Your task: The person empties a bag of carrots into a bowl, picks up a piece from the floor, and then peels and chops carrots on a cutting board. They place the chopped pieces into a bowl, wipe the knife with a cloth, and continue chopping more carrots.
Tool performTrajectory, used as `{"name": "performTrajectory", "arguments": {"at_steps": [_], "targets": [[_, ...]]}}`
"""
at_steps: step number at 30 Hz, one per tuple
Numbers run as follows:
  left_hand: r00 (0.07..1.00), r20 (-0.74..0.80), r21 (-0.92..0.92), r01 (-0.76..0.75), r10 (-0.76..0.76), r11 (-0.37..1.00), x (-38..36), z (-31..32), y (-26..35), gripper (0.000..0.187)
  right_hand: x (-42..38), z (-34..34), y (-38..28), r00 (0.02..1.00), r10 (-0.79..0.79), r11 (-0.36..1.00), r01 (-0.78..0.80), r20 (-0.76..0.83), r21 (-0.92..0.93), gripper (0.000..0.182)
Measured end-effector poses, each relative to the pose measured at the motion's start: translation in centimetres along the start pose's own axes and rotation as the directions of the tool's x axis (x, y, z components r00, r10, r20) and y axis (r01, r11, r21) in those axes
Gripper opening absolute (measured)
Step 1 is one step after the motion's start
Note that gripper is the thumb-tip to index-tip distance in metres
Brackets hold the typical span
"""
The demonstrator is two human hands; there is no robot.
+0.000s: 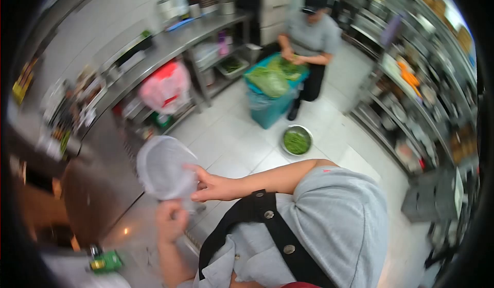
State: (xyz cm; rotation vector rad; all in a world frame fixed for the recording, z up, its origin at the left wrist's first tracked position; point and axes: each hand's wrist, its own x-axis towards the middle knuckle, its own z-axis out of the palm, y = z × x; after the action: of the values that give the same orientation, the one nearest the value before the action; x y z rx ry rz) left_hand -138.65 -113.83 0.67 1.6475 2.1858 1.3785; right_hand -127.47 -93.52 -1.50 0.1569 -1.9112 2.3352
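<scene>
My right hand (pixel 213 185) is closed on the right side of a translucent whitish plastic container (pixel 162 167), thumb and fingers at its edge. Below it, my left hand (pixel 171 220) has curled fingers against the container's lower edge. Both hands and the container are blurred by motion. The container is tilted with its round opening towards the camera, and I can make out nothing inside. It is held in front of a steel counter (pixel 105 177) and above the tiled floor.
A co-worker (pixel 314 33) in a dark cap handles greens over a teal bin (pixel 267 105). A metal bowl of green vegetables (pixel 297 142) sits on the floor. Steel shelving (pixel 378 115) stands right; a steel table (pixel 180 33) with a red-and-white bag (pixel 165 87) beneath is upper left.
</scene>
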Motion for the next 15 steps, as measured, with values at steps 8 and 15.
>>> {"name": "performTrajectory", "arguments": {"at_steps": [8,15], "targets": [[0.955,-0.241,-0.673,-0.034,-0.175,0.739,4.6,16.4,2.8,0.028,-13.0,-10.5,-1.8,0.862,-0.227,0.894,0.000,-0.454,-0.448,0.053],[0.971,0.168,-0.300,-0.115,0.171,0.947,12.3,29.2,15.0,0.076,-31.4,-17.1,-7.9,0.907,0.023,0.781,-0.280,-0.421,-0.559,0.054]]}}
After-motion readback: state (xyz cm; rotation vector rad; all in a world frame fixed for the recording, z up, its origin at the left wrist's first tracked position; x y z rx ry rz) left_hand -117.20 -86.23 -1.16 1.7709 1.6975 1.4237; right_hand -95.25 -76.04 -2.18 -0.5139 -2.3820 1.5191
